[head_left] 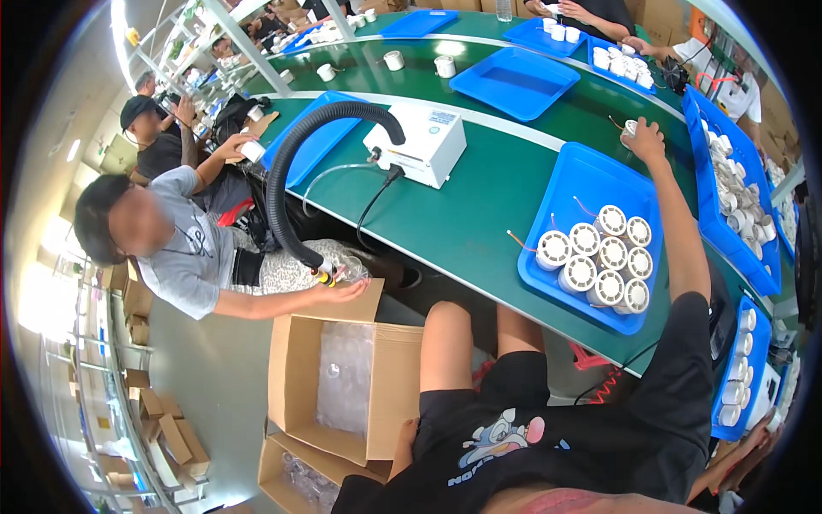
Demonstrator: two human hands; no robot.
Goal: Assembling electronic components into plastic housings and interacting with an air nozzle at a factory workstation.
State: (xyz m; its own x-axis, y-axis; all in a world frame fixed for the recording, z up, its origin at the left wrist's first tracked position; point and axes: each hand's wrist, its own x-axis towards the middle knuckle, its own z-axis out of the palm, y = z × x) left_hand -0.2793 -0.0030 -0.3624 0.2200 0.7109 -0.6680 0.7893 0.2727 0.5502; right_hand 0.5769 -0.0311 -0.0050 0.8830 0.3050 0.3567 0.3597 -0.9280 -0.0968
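Note:
My right arm reaches far over the table, and my right hand [646, 141] is closed around a small white round unit [629, 130] with a short thin wire, at the far strip of the bench. Nearer to me lies a blue tray [548, 193] with several white cylindrical units [612, 254] with slotted round tops, grouped at its near end; some have orange-red wires. My left hand [409, 431] hangs low beside my thigh, next to an open cardboard box [396, 394] of clear plastic pieces. Its fingers are too hidden to read.
A white machine box [419, 141] with a black corrugated hose [282, 163] stands on the green table [488, 223]. A co-worker [188, 248] sits at left, a hand under the hose end. Blue bins of white parts [728, 188] line the right; another blue tray [514, 81] lies beyond.

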